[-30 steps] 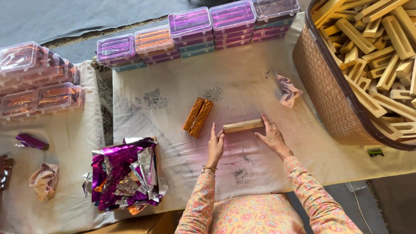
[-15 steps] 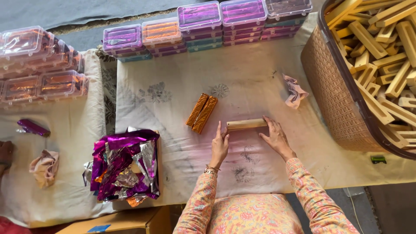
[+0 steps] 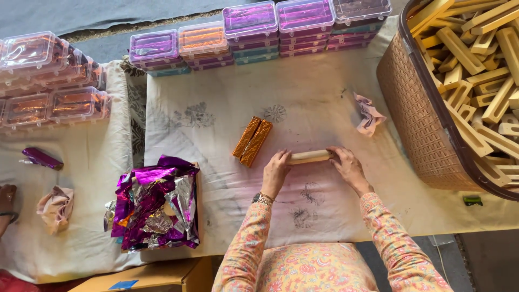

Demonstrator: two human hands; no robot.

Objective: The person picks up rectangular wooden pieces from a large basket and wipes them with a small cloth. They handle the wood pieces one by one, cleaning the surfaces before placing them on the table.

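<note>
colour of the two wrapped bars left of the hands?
Shiny orange-gold foil on both wrapped bars, lying side by side on the cloth; head view shows them clearly.

Now pressing closer on the ends of the pale bar, left hand and right hand nudged slightly nearer.

Matt pale wood bar on printed cloth cover. Wrapped bars: glossy orange foil. Purple foil sheets shiny, crinkled. Woven plastic basket, matt. Lidded boxes: clear glossy plastic.
</note>
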